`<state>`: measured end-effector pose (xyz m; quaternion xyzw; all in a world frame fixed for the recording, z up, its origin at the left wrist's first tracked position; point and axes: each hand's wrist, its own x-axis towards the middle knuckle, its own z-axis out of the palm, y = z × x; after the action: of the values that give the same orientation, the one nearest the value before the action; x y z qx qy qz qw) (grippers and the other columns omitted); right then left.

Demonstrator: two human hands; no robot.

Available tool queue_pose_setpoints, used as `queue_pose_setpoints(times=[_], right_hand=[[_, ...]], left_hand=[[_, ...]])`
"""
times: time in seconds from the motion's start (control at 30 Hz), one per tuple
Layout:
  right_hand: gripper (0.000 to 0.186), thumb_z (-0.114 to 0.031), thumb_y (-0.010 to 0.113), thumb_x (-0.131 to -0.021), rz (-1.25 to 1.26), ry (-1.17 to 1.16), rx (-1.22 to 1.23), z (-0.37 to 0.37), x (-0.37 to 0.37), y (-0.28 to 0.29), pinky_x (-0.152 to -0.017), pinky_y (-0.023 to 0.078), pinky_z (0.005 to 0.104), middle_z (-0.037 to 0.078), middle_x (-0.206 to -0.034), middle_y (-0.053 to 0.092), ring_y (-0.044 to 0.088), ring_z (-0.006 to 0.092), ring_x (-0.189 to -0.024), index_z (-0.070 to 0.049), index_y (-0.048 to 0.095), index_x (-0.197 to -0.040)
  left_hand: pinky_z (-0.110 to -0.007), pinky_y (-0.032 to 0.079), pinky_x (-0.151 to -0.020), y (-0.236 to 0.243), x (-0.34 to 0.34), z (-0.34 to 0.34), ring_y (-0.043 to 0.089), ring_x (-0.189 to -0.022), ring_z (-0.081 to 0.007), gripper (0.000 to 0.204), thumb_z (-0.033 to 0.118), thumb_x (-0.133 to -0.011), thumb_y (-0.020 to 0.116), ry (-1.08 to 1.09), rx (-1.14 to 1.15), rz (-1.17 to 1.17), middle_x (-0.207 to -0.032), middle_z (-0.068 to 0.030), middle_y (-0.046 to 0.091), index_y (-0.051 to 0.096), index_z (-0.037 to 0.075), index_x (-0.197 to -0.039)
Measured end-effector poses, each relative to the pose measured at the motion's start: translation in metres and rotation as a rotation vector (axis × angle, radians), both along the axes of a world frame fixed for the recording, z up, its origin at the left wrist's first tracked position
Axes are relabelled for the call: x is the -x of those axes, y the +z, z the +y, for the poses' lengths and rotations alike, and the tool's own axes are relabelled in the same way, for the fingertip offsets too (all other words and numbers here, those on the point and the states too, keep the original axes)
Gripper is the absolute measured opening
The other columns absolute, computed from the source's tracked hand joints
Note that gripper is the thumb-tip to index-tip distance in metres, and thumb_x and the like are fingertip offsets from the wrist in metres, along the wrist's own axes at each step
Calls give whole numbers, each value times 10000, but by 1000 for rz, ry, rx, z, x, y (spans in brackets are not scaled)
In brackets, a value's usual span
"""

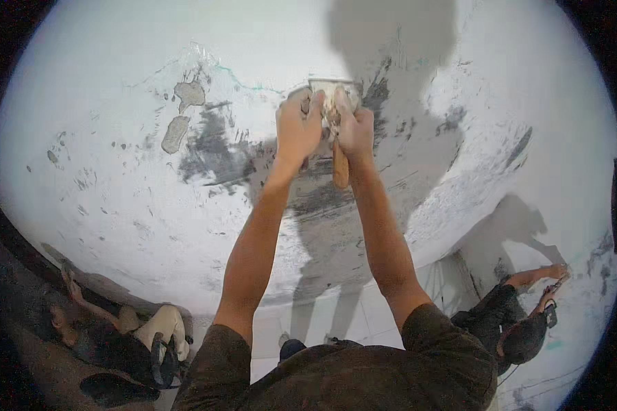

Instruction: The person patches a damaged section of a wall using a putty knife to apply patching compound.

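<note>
My left hand (299, 127) is closed on a scraper (299, 94) with a dark reddish handle, mostly hidden behind it. Right beside it, my right hand (355, 127) is closed on a wide putty knife (329, 88) smeared with pale filler; its wooden handle (341, 172) hangs below my fingers. The two tools touch or nearly touch. Behind them is a white wall (116, 103) with grey scuffs, bare patches (175, 133) and a thin green line at about the tools' height. My shadow falls across the wall.
A co-worker (110, 346) in dark top and light trousers is low at the lower left, a hand raised near the wall's foot. Another co-worker (514, 329) in dark clothes is low at the lower right, both hands near the wall with a tool. A pale tiled floor (363, 322) lies below.
</note>
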<state>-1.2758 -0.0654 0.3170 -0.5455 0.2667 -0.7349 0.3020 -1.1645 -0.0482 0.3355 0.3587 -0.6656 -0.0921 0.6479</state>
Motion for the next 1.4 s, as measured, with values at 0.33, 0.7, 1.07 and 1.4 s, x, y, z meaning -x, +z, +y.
queue_pose_setpoints(times=[0.33,0.7,1.07,1.4], right_hand=[[470,-275,558,-959,16,-35,41,-5,2,-22,-434,297,267,-52,-497,421,344,60,-467,-64,485,-545],[349,-286,556,-956,-38,-20,27,13,-13,-9,-525,372,290,-9,-658,544,429,73,-626,33,599,-824],[353,-252,557,-956,37,-27,-117,20,-7,-2,-473,375,276,1,-581,548,477,69,-540,21,617,-740],[366,-265,539,-967,3,-10,-83,28,-23,9,-422,346,270,-24,-595,523,427,66,-477,-15,582,-702]], left_hand=[[-324,326,-466,-14,3,9,361,-469,-128,350,243,-935,557,24,2,17,-486,-40,439,506,0,-689],[-321,336,-469,-22,-3,-1,376,-485,-117,347,235,-929,567,-32,-47,122,-497,-48,446,516,-9,-687],[-328,332,-470,-7,-3,4,386,-473,-128,355,242,-937,552,-10,18,97,-499,-62,455,521,2,-677],[-336,325,-484,-13,-16,-4,369,-482,-164,378,248,-939,545,-13,76,59,-508,-79,439,511,-8,-664]])
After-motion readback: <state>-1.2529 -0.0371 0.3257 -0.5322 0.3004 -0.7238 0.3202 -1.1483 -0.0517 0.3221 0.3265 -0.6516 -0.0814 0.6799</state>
